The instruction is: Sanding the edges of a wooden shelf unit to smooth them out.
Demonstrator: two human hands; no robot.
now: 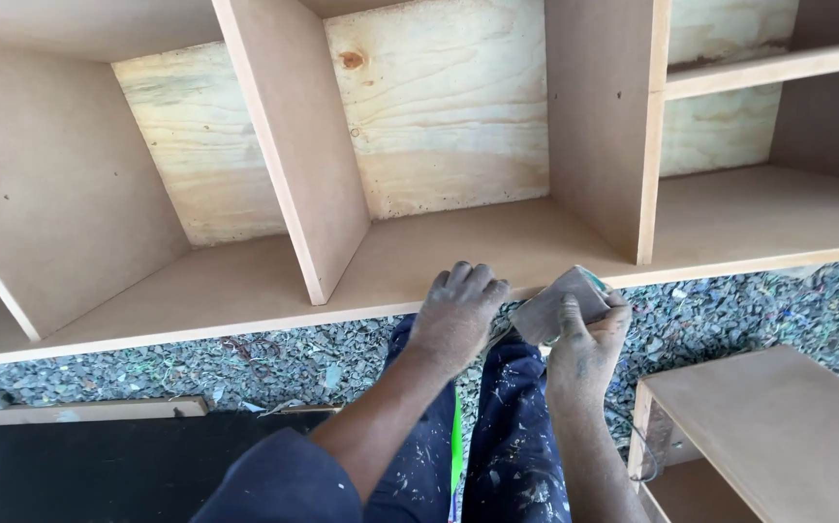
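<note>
The sandpaper point(563, 302) sat folded in the right hand point(584, 344), pinched between thumb and fingers at the shelf point(497, 254) edge. Just beside it, the left hand point(455, 315) lay curled, steadying that board. Flat, even strokes along the edge would probably serve best.

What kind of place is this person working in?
Probably an outdoor carpentry yard or workshop. A bare, unpainted shelf unit lies on gravel ground strewn with shavings, and the right hand holds a piece of sandpaper at its front edge.
</note>
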